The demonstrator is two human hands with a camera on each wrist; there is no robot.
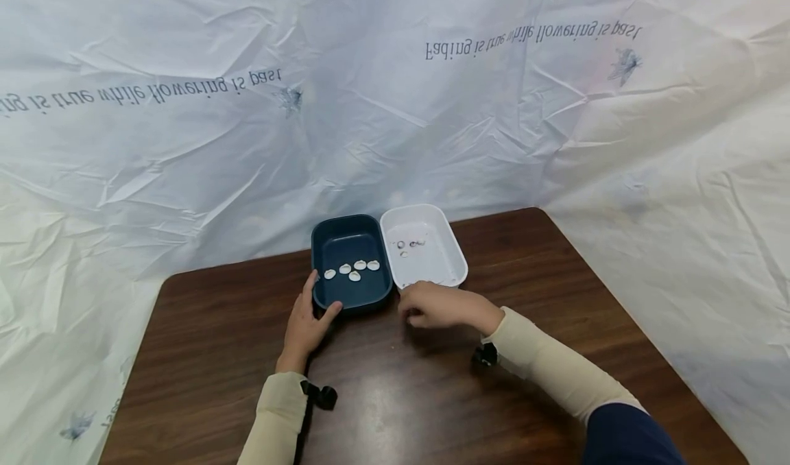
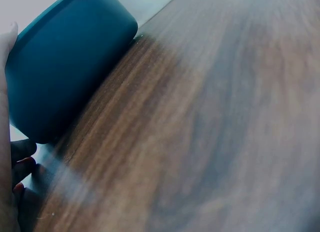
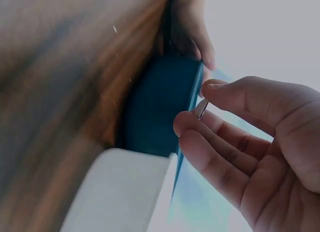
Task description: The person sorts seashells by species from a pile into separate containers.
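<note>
My left hand (image 1: pixel 304 324) holds the near left corner of a dark blue tray (image 1: pixel 354 307), its thumb at the front rim and its fingers along the left side. Several white shells (image 1: pixel 354 276) lie on that tray's floor. Just in front of a white tray (image 1: pixel 457 256), my right hand (image 1: pixel 439 305) is raised over the table. In the right wrist view its thumb and fingertips pinch a small, thin, pale shell (image 3: pixel 201 107), seen edge-on. The fingers hide this piece in the head view. A few smaller, brownish shells (image 1: pixel 413 244) lie inside the white tray.
Both trays stand side by side at the back of a dark wooden table (image 1: pixel 247 355). A white printed sheet (image 1: pixel 345 108) hangs behind the table. Black wrist mounts (image 1: pixel 322 396) are strapped near both hands.
</note>
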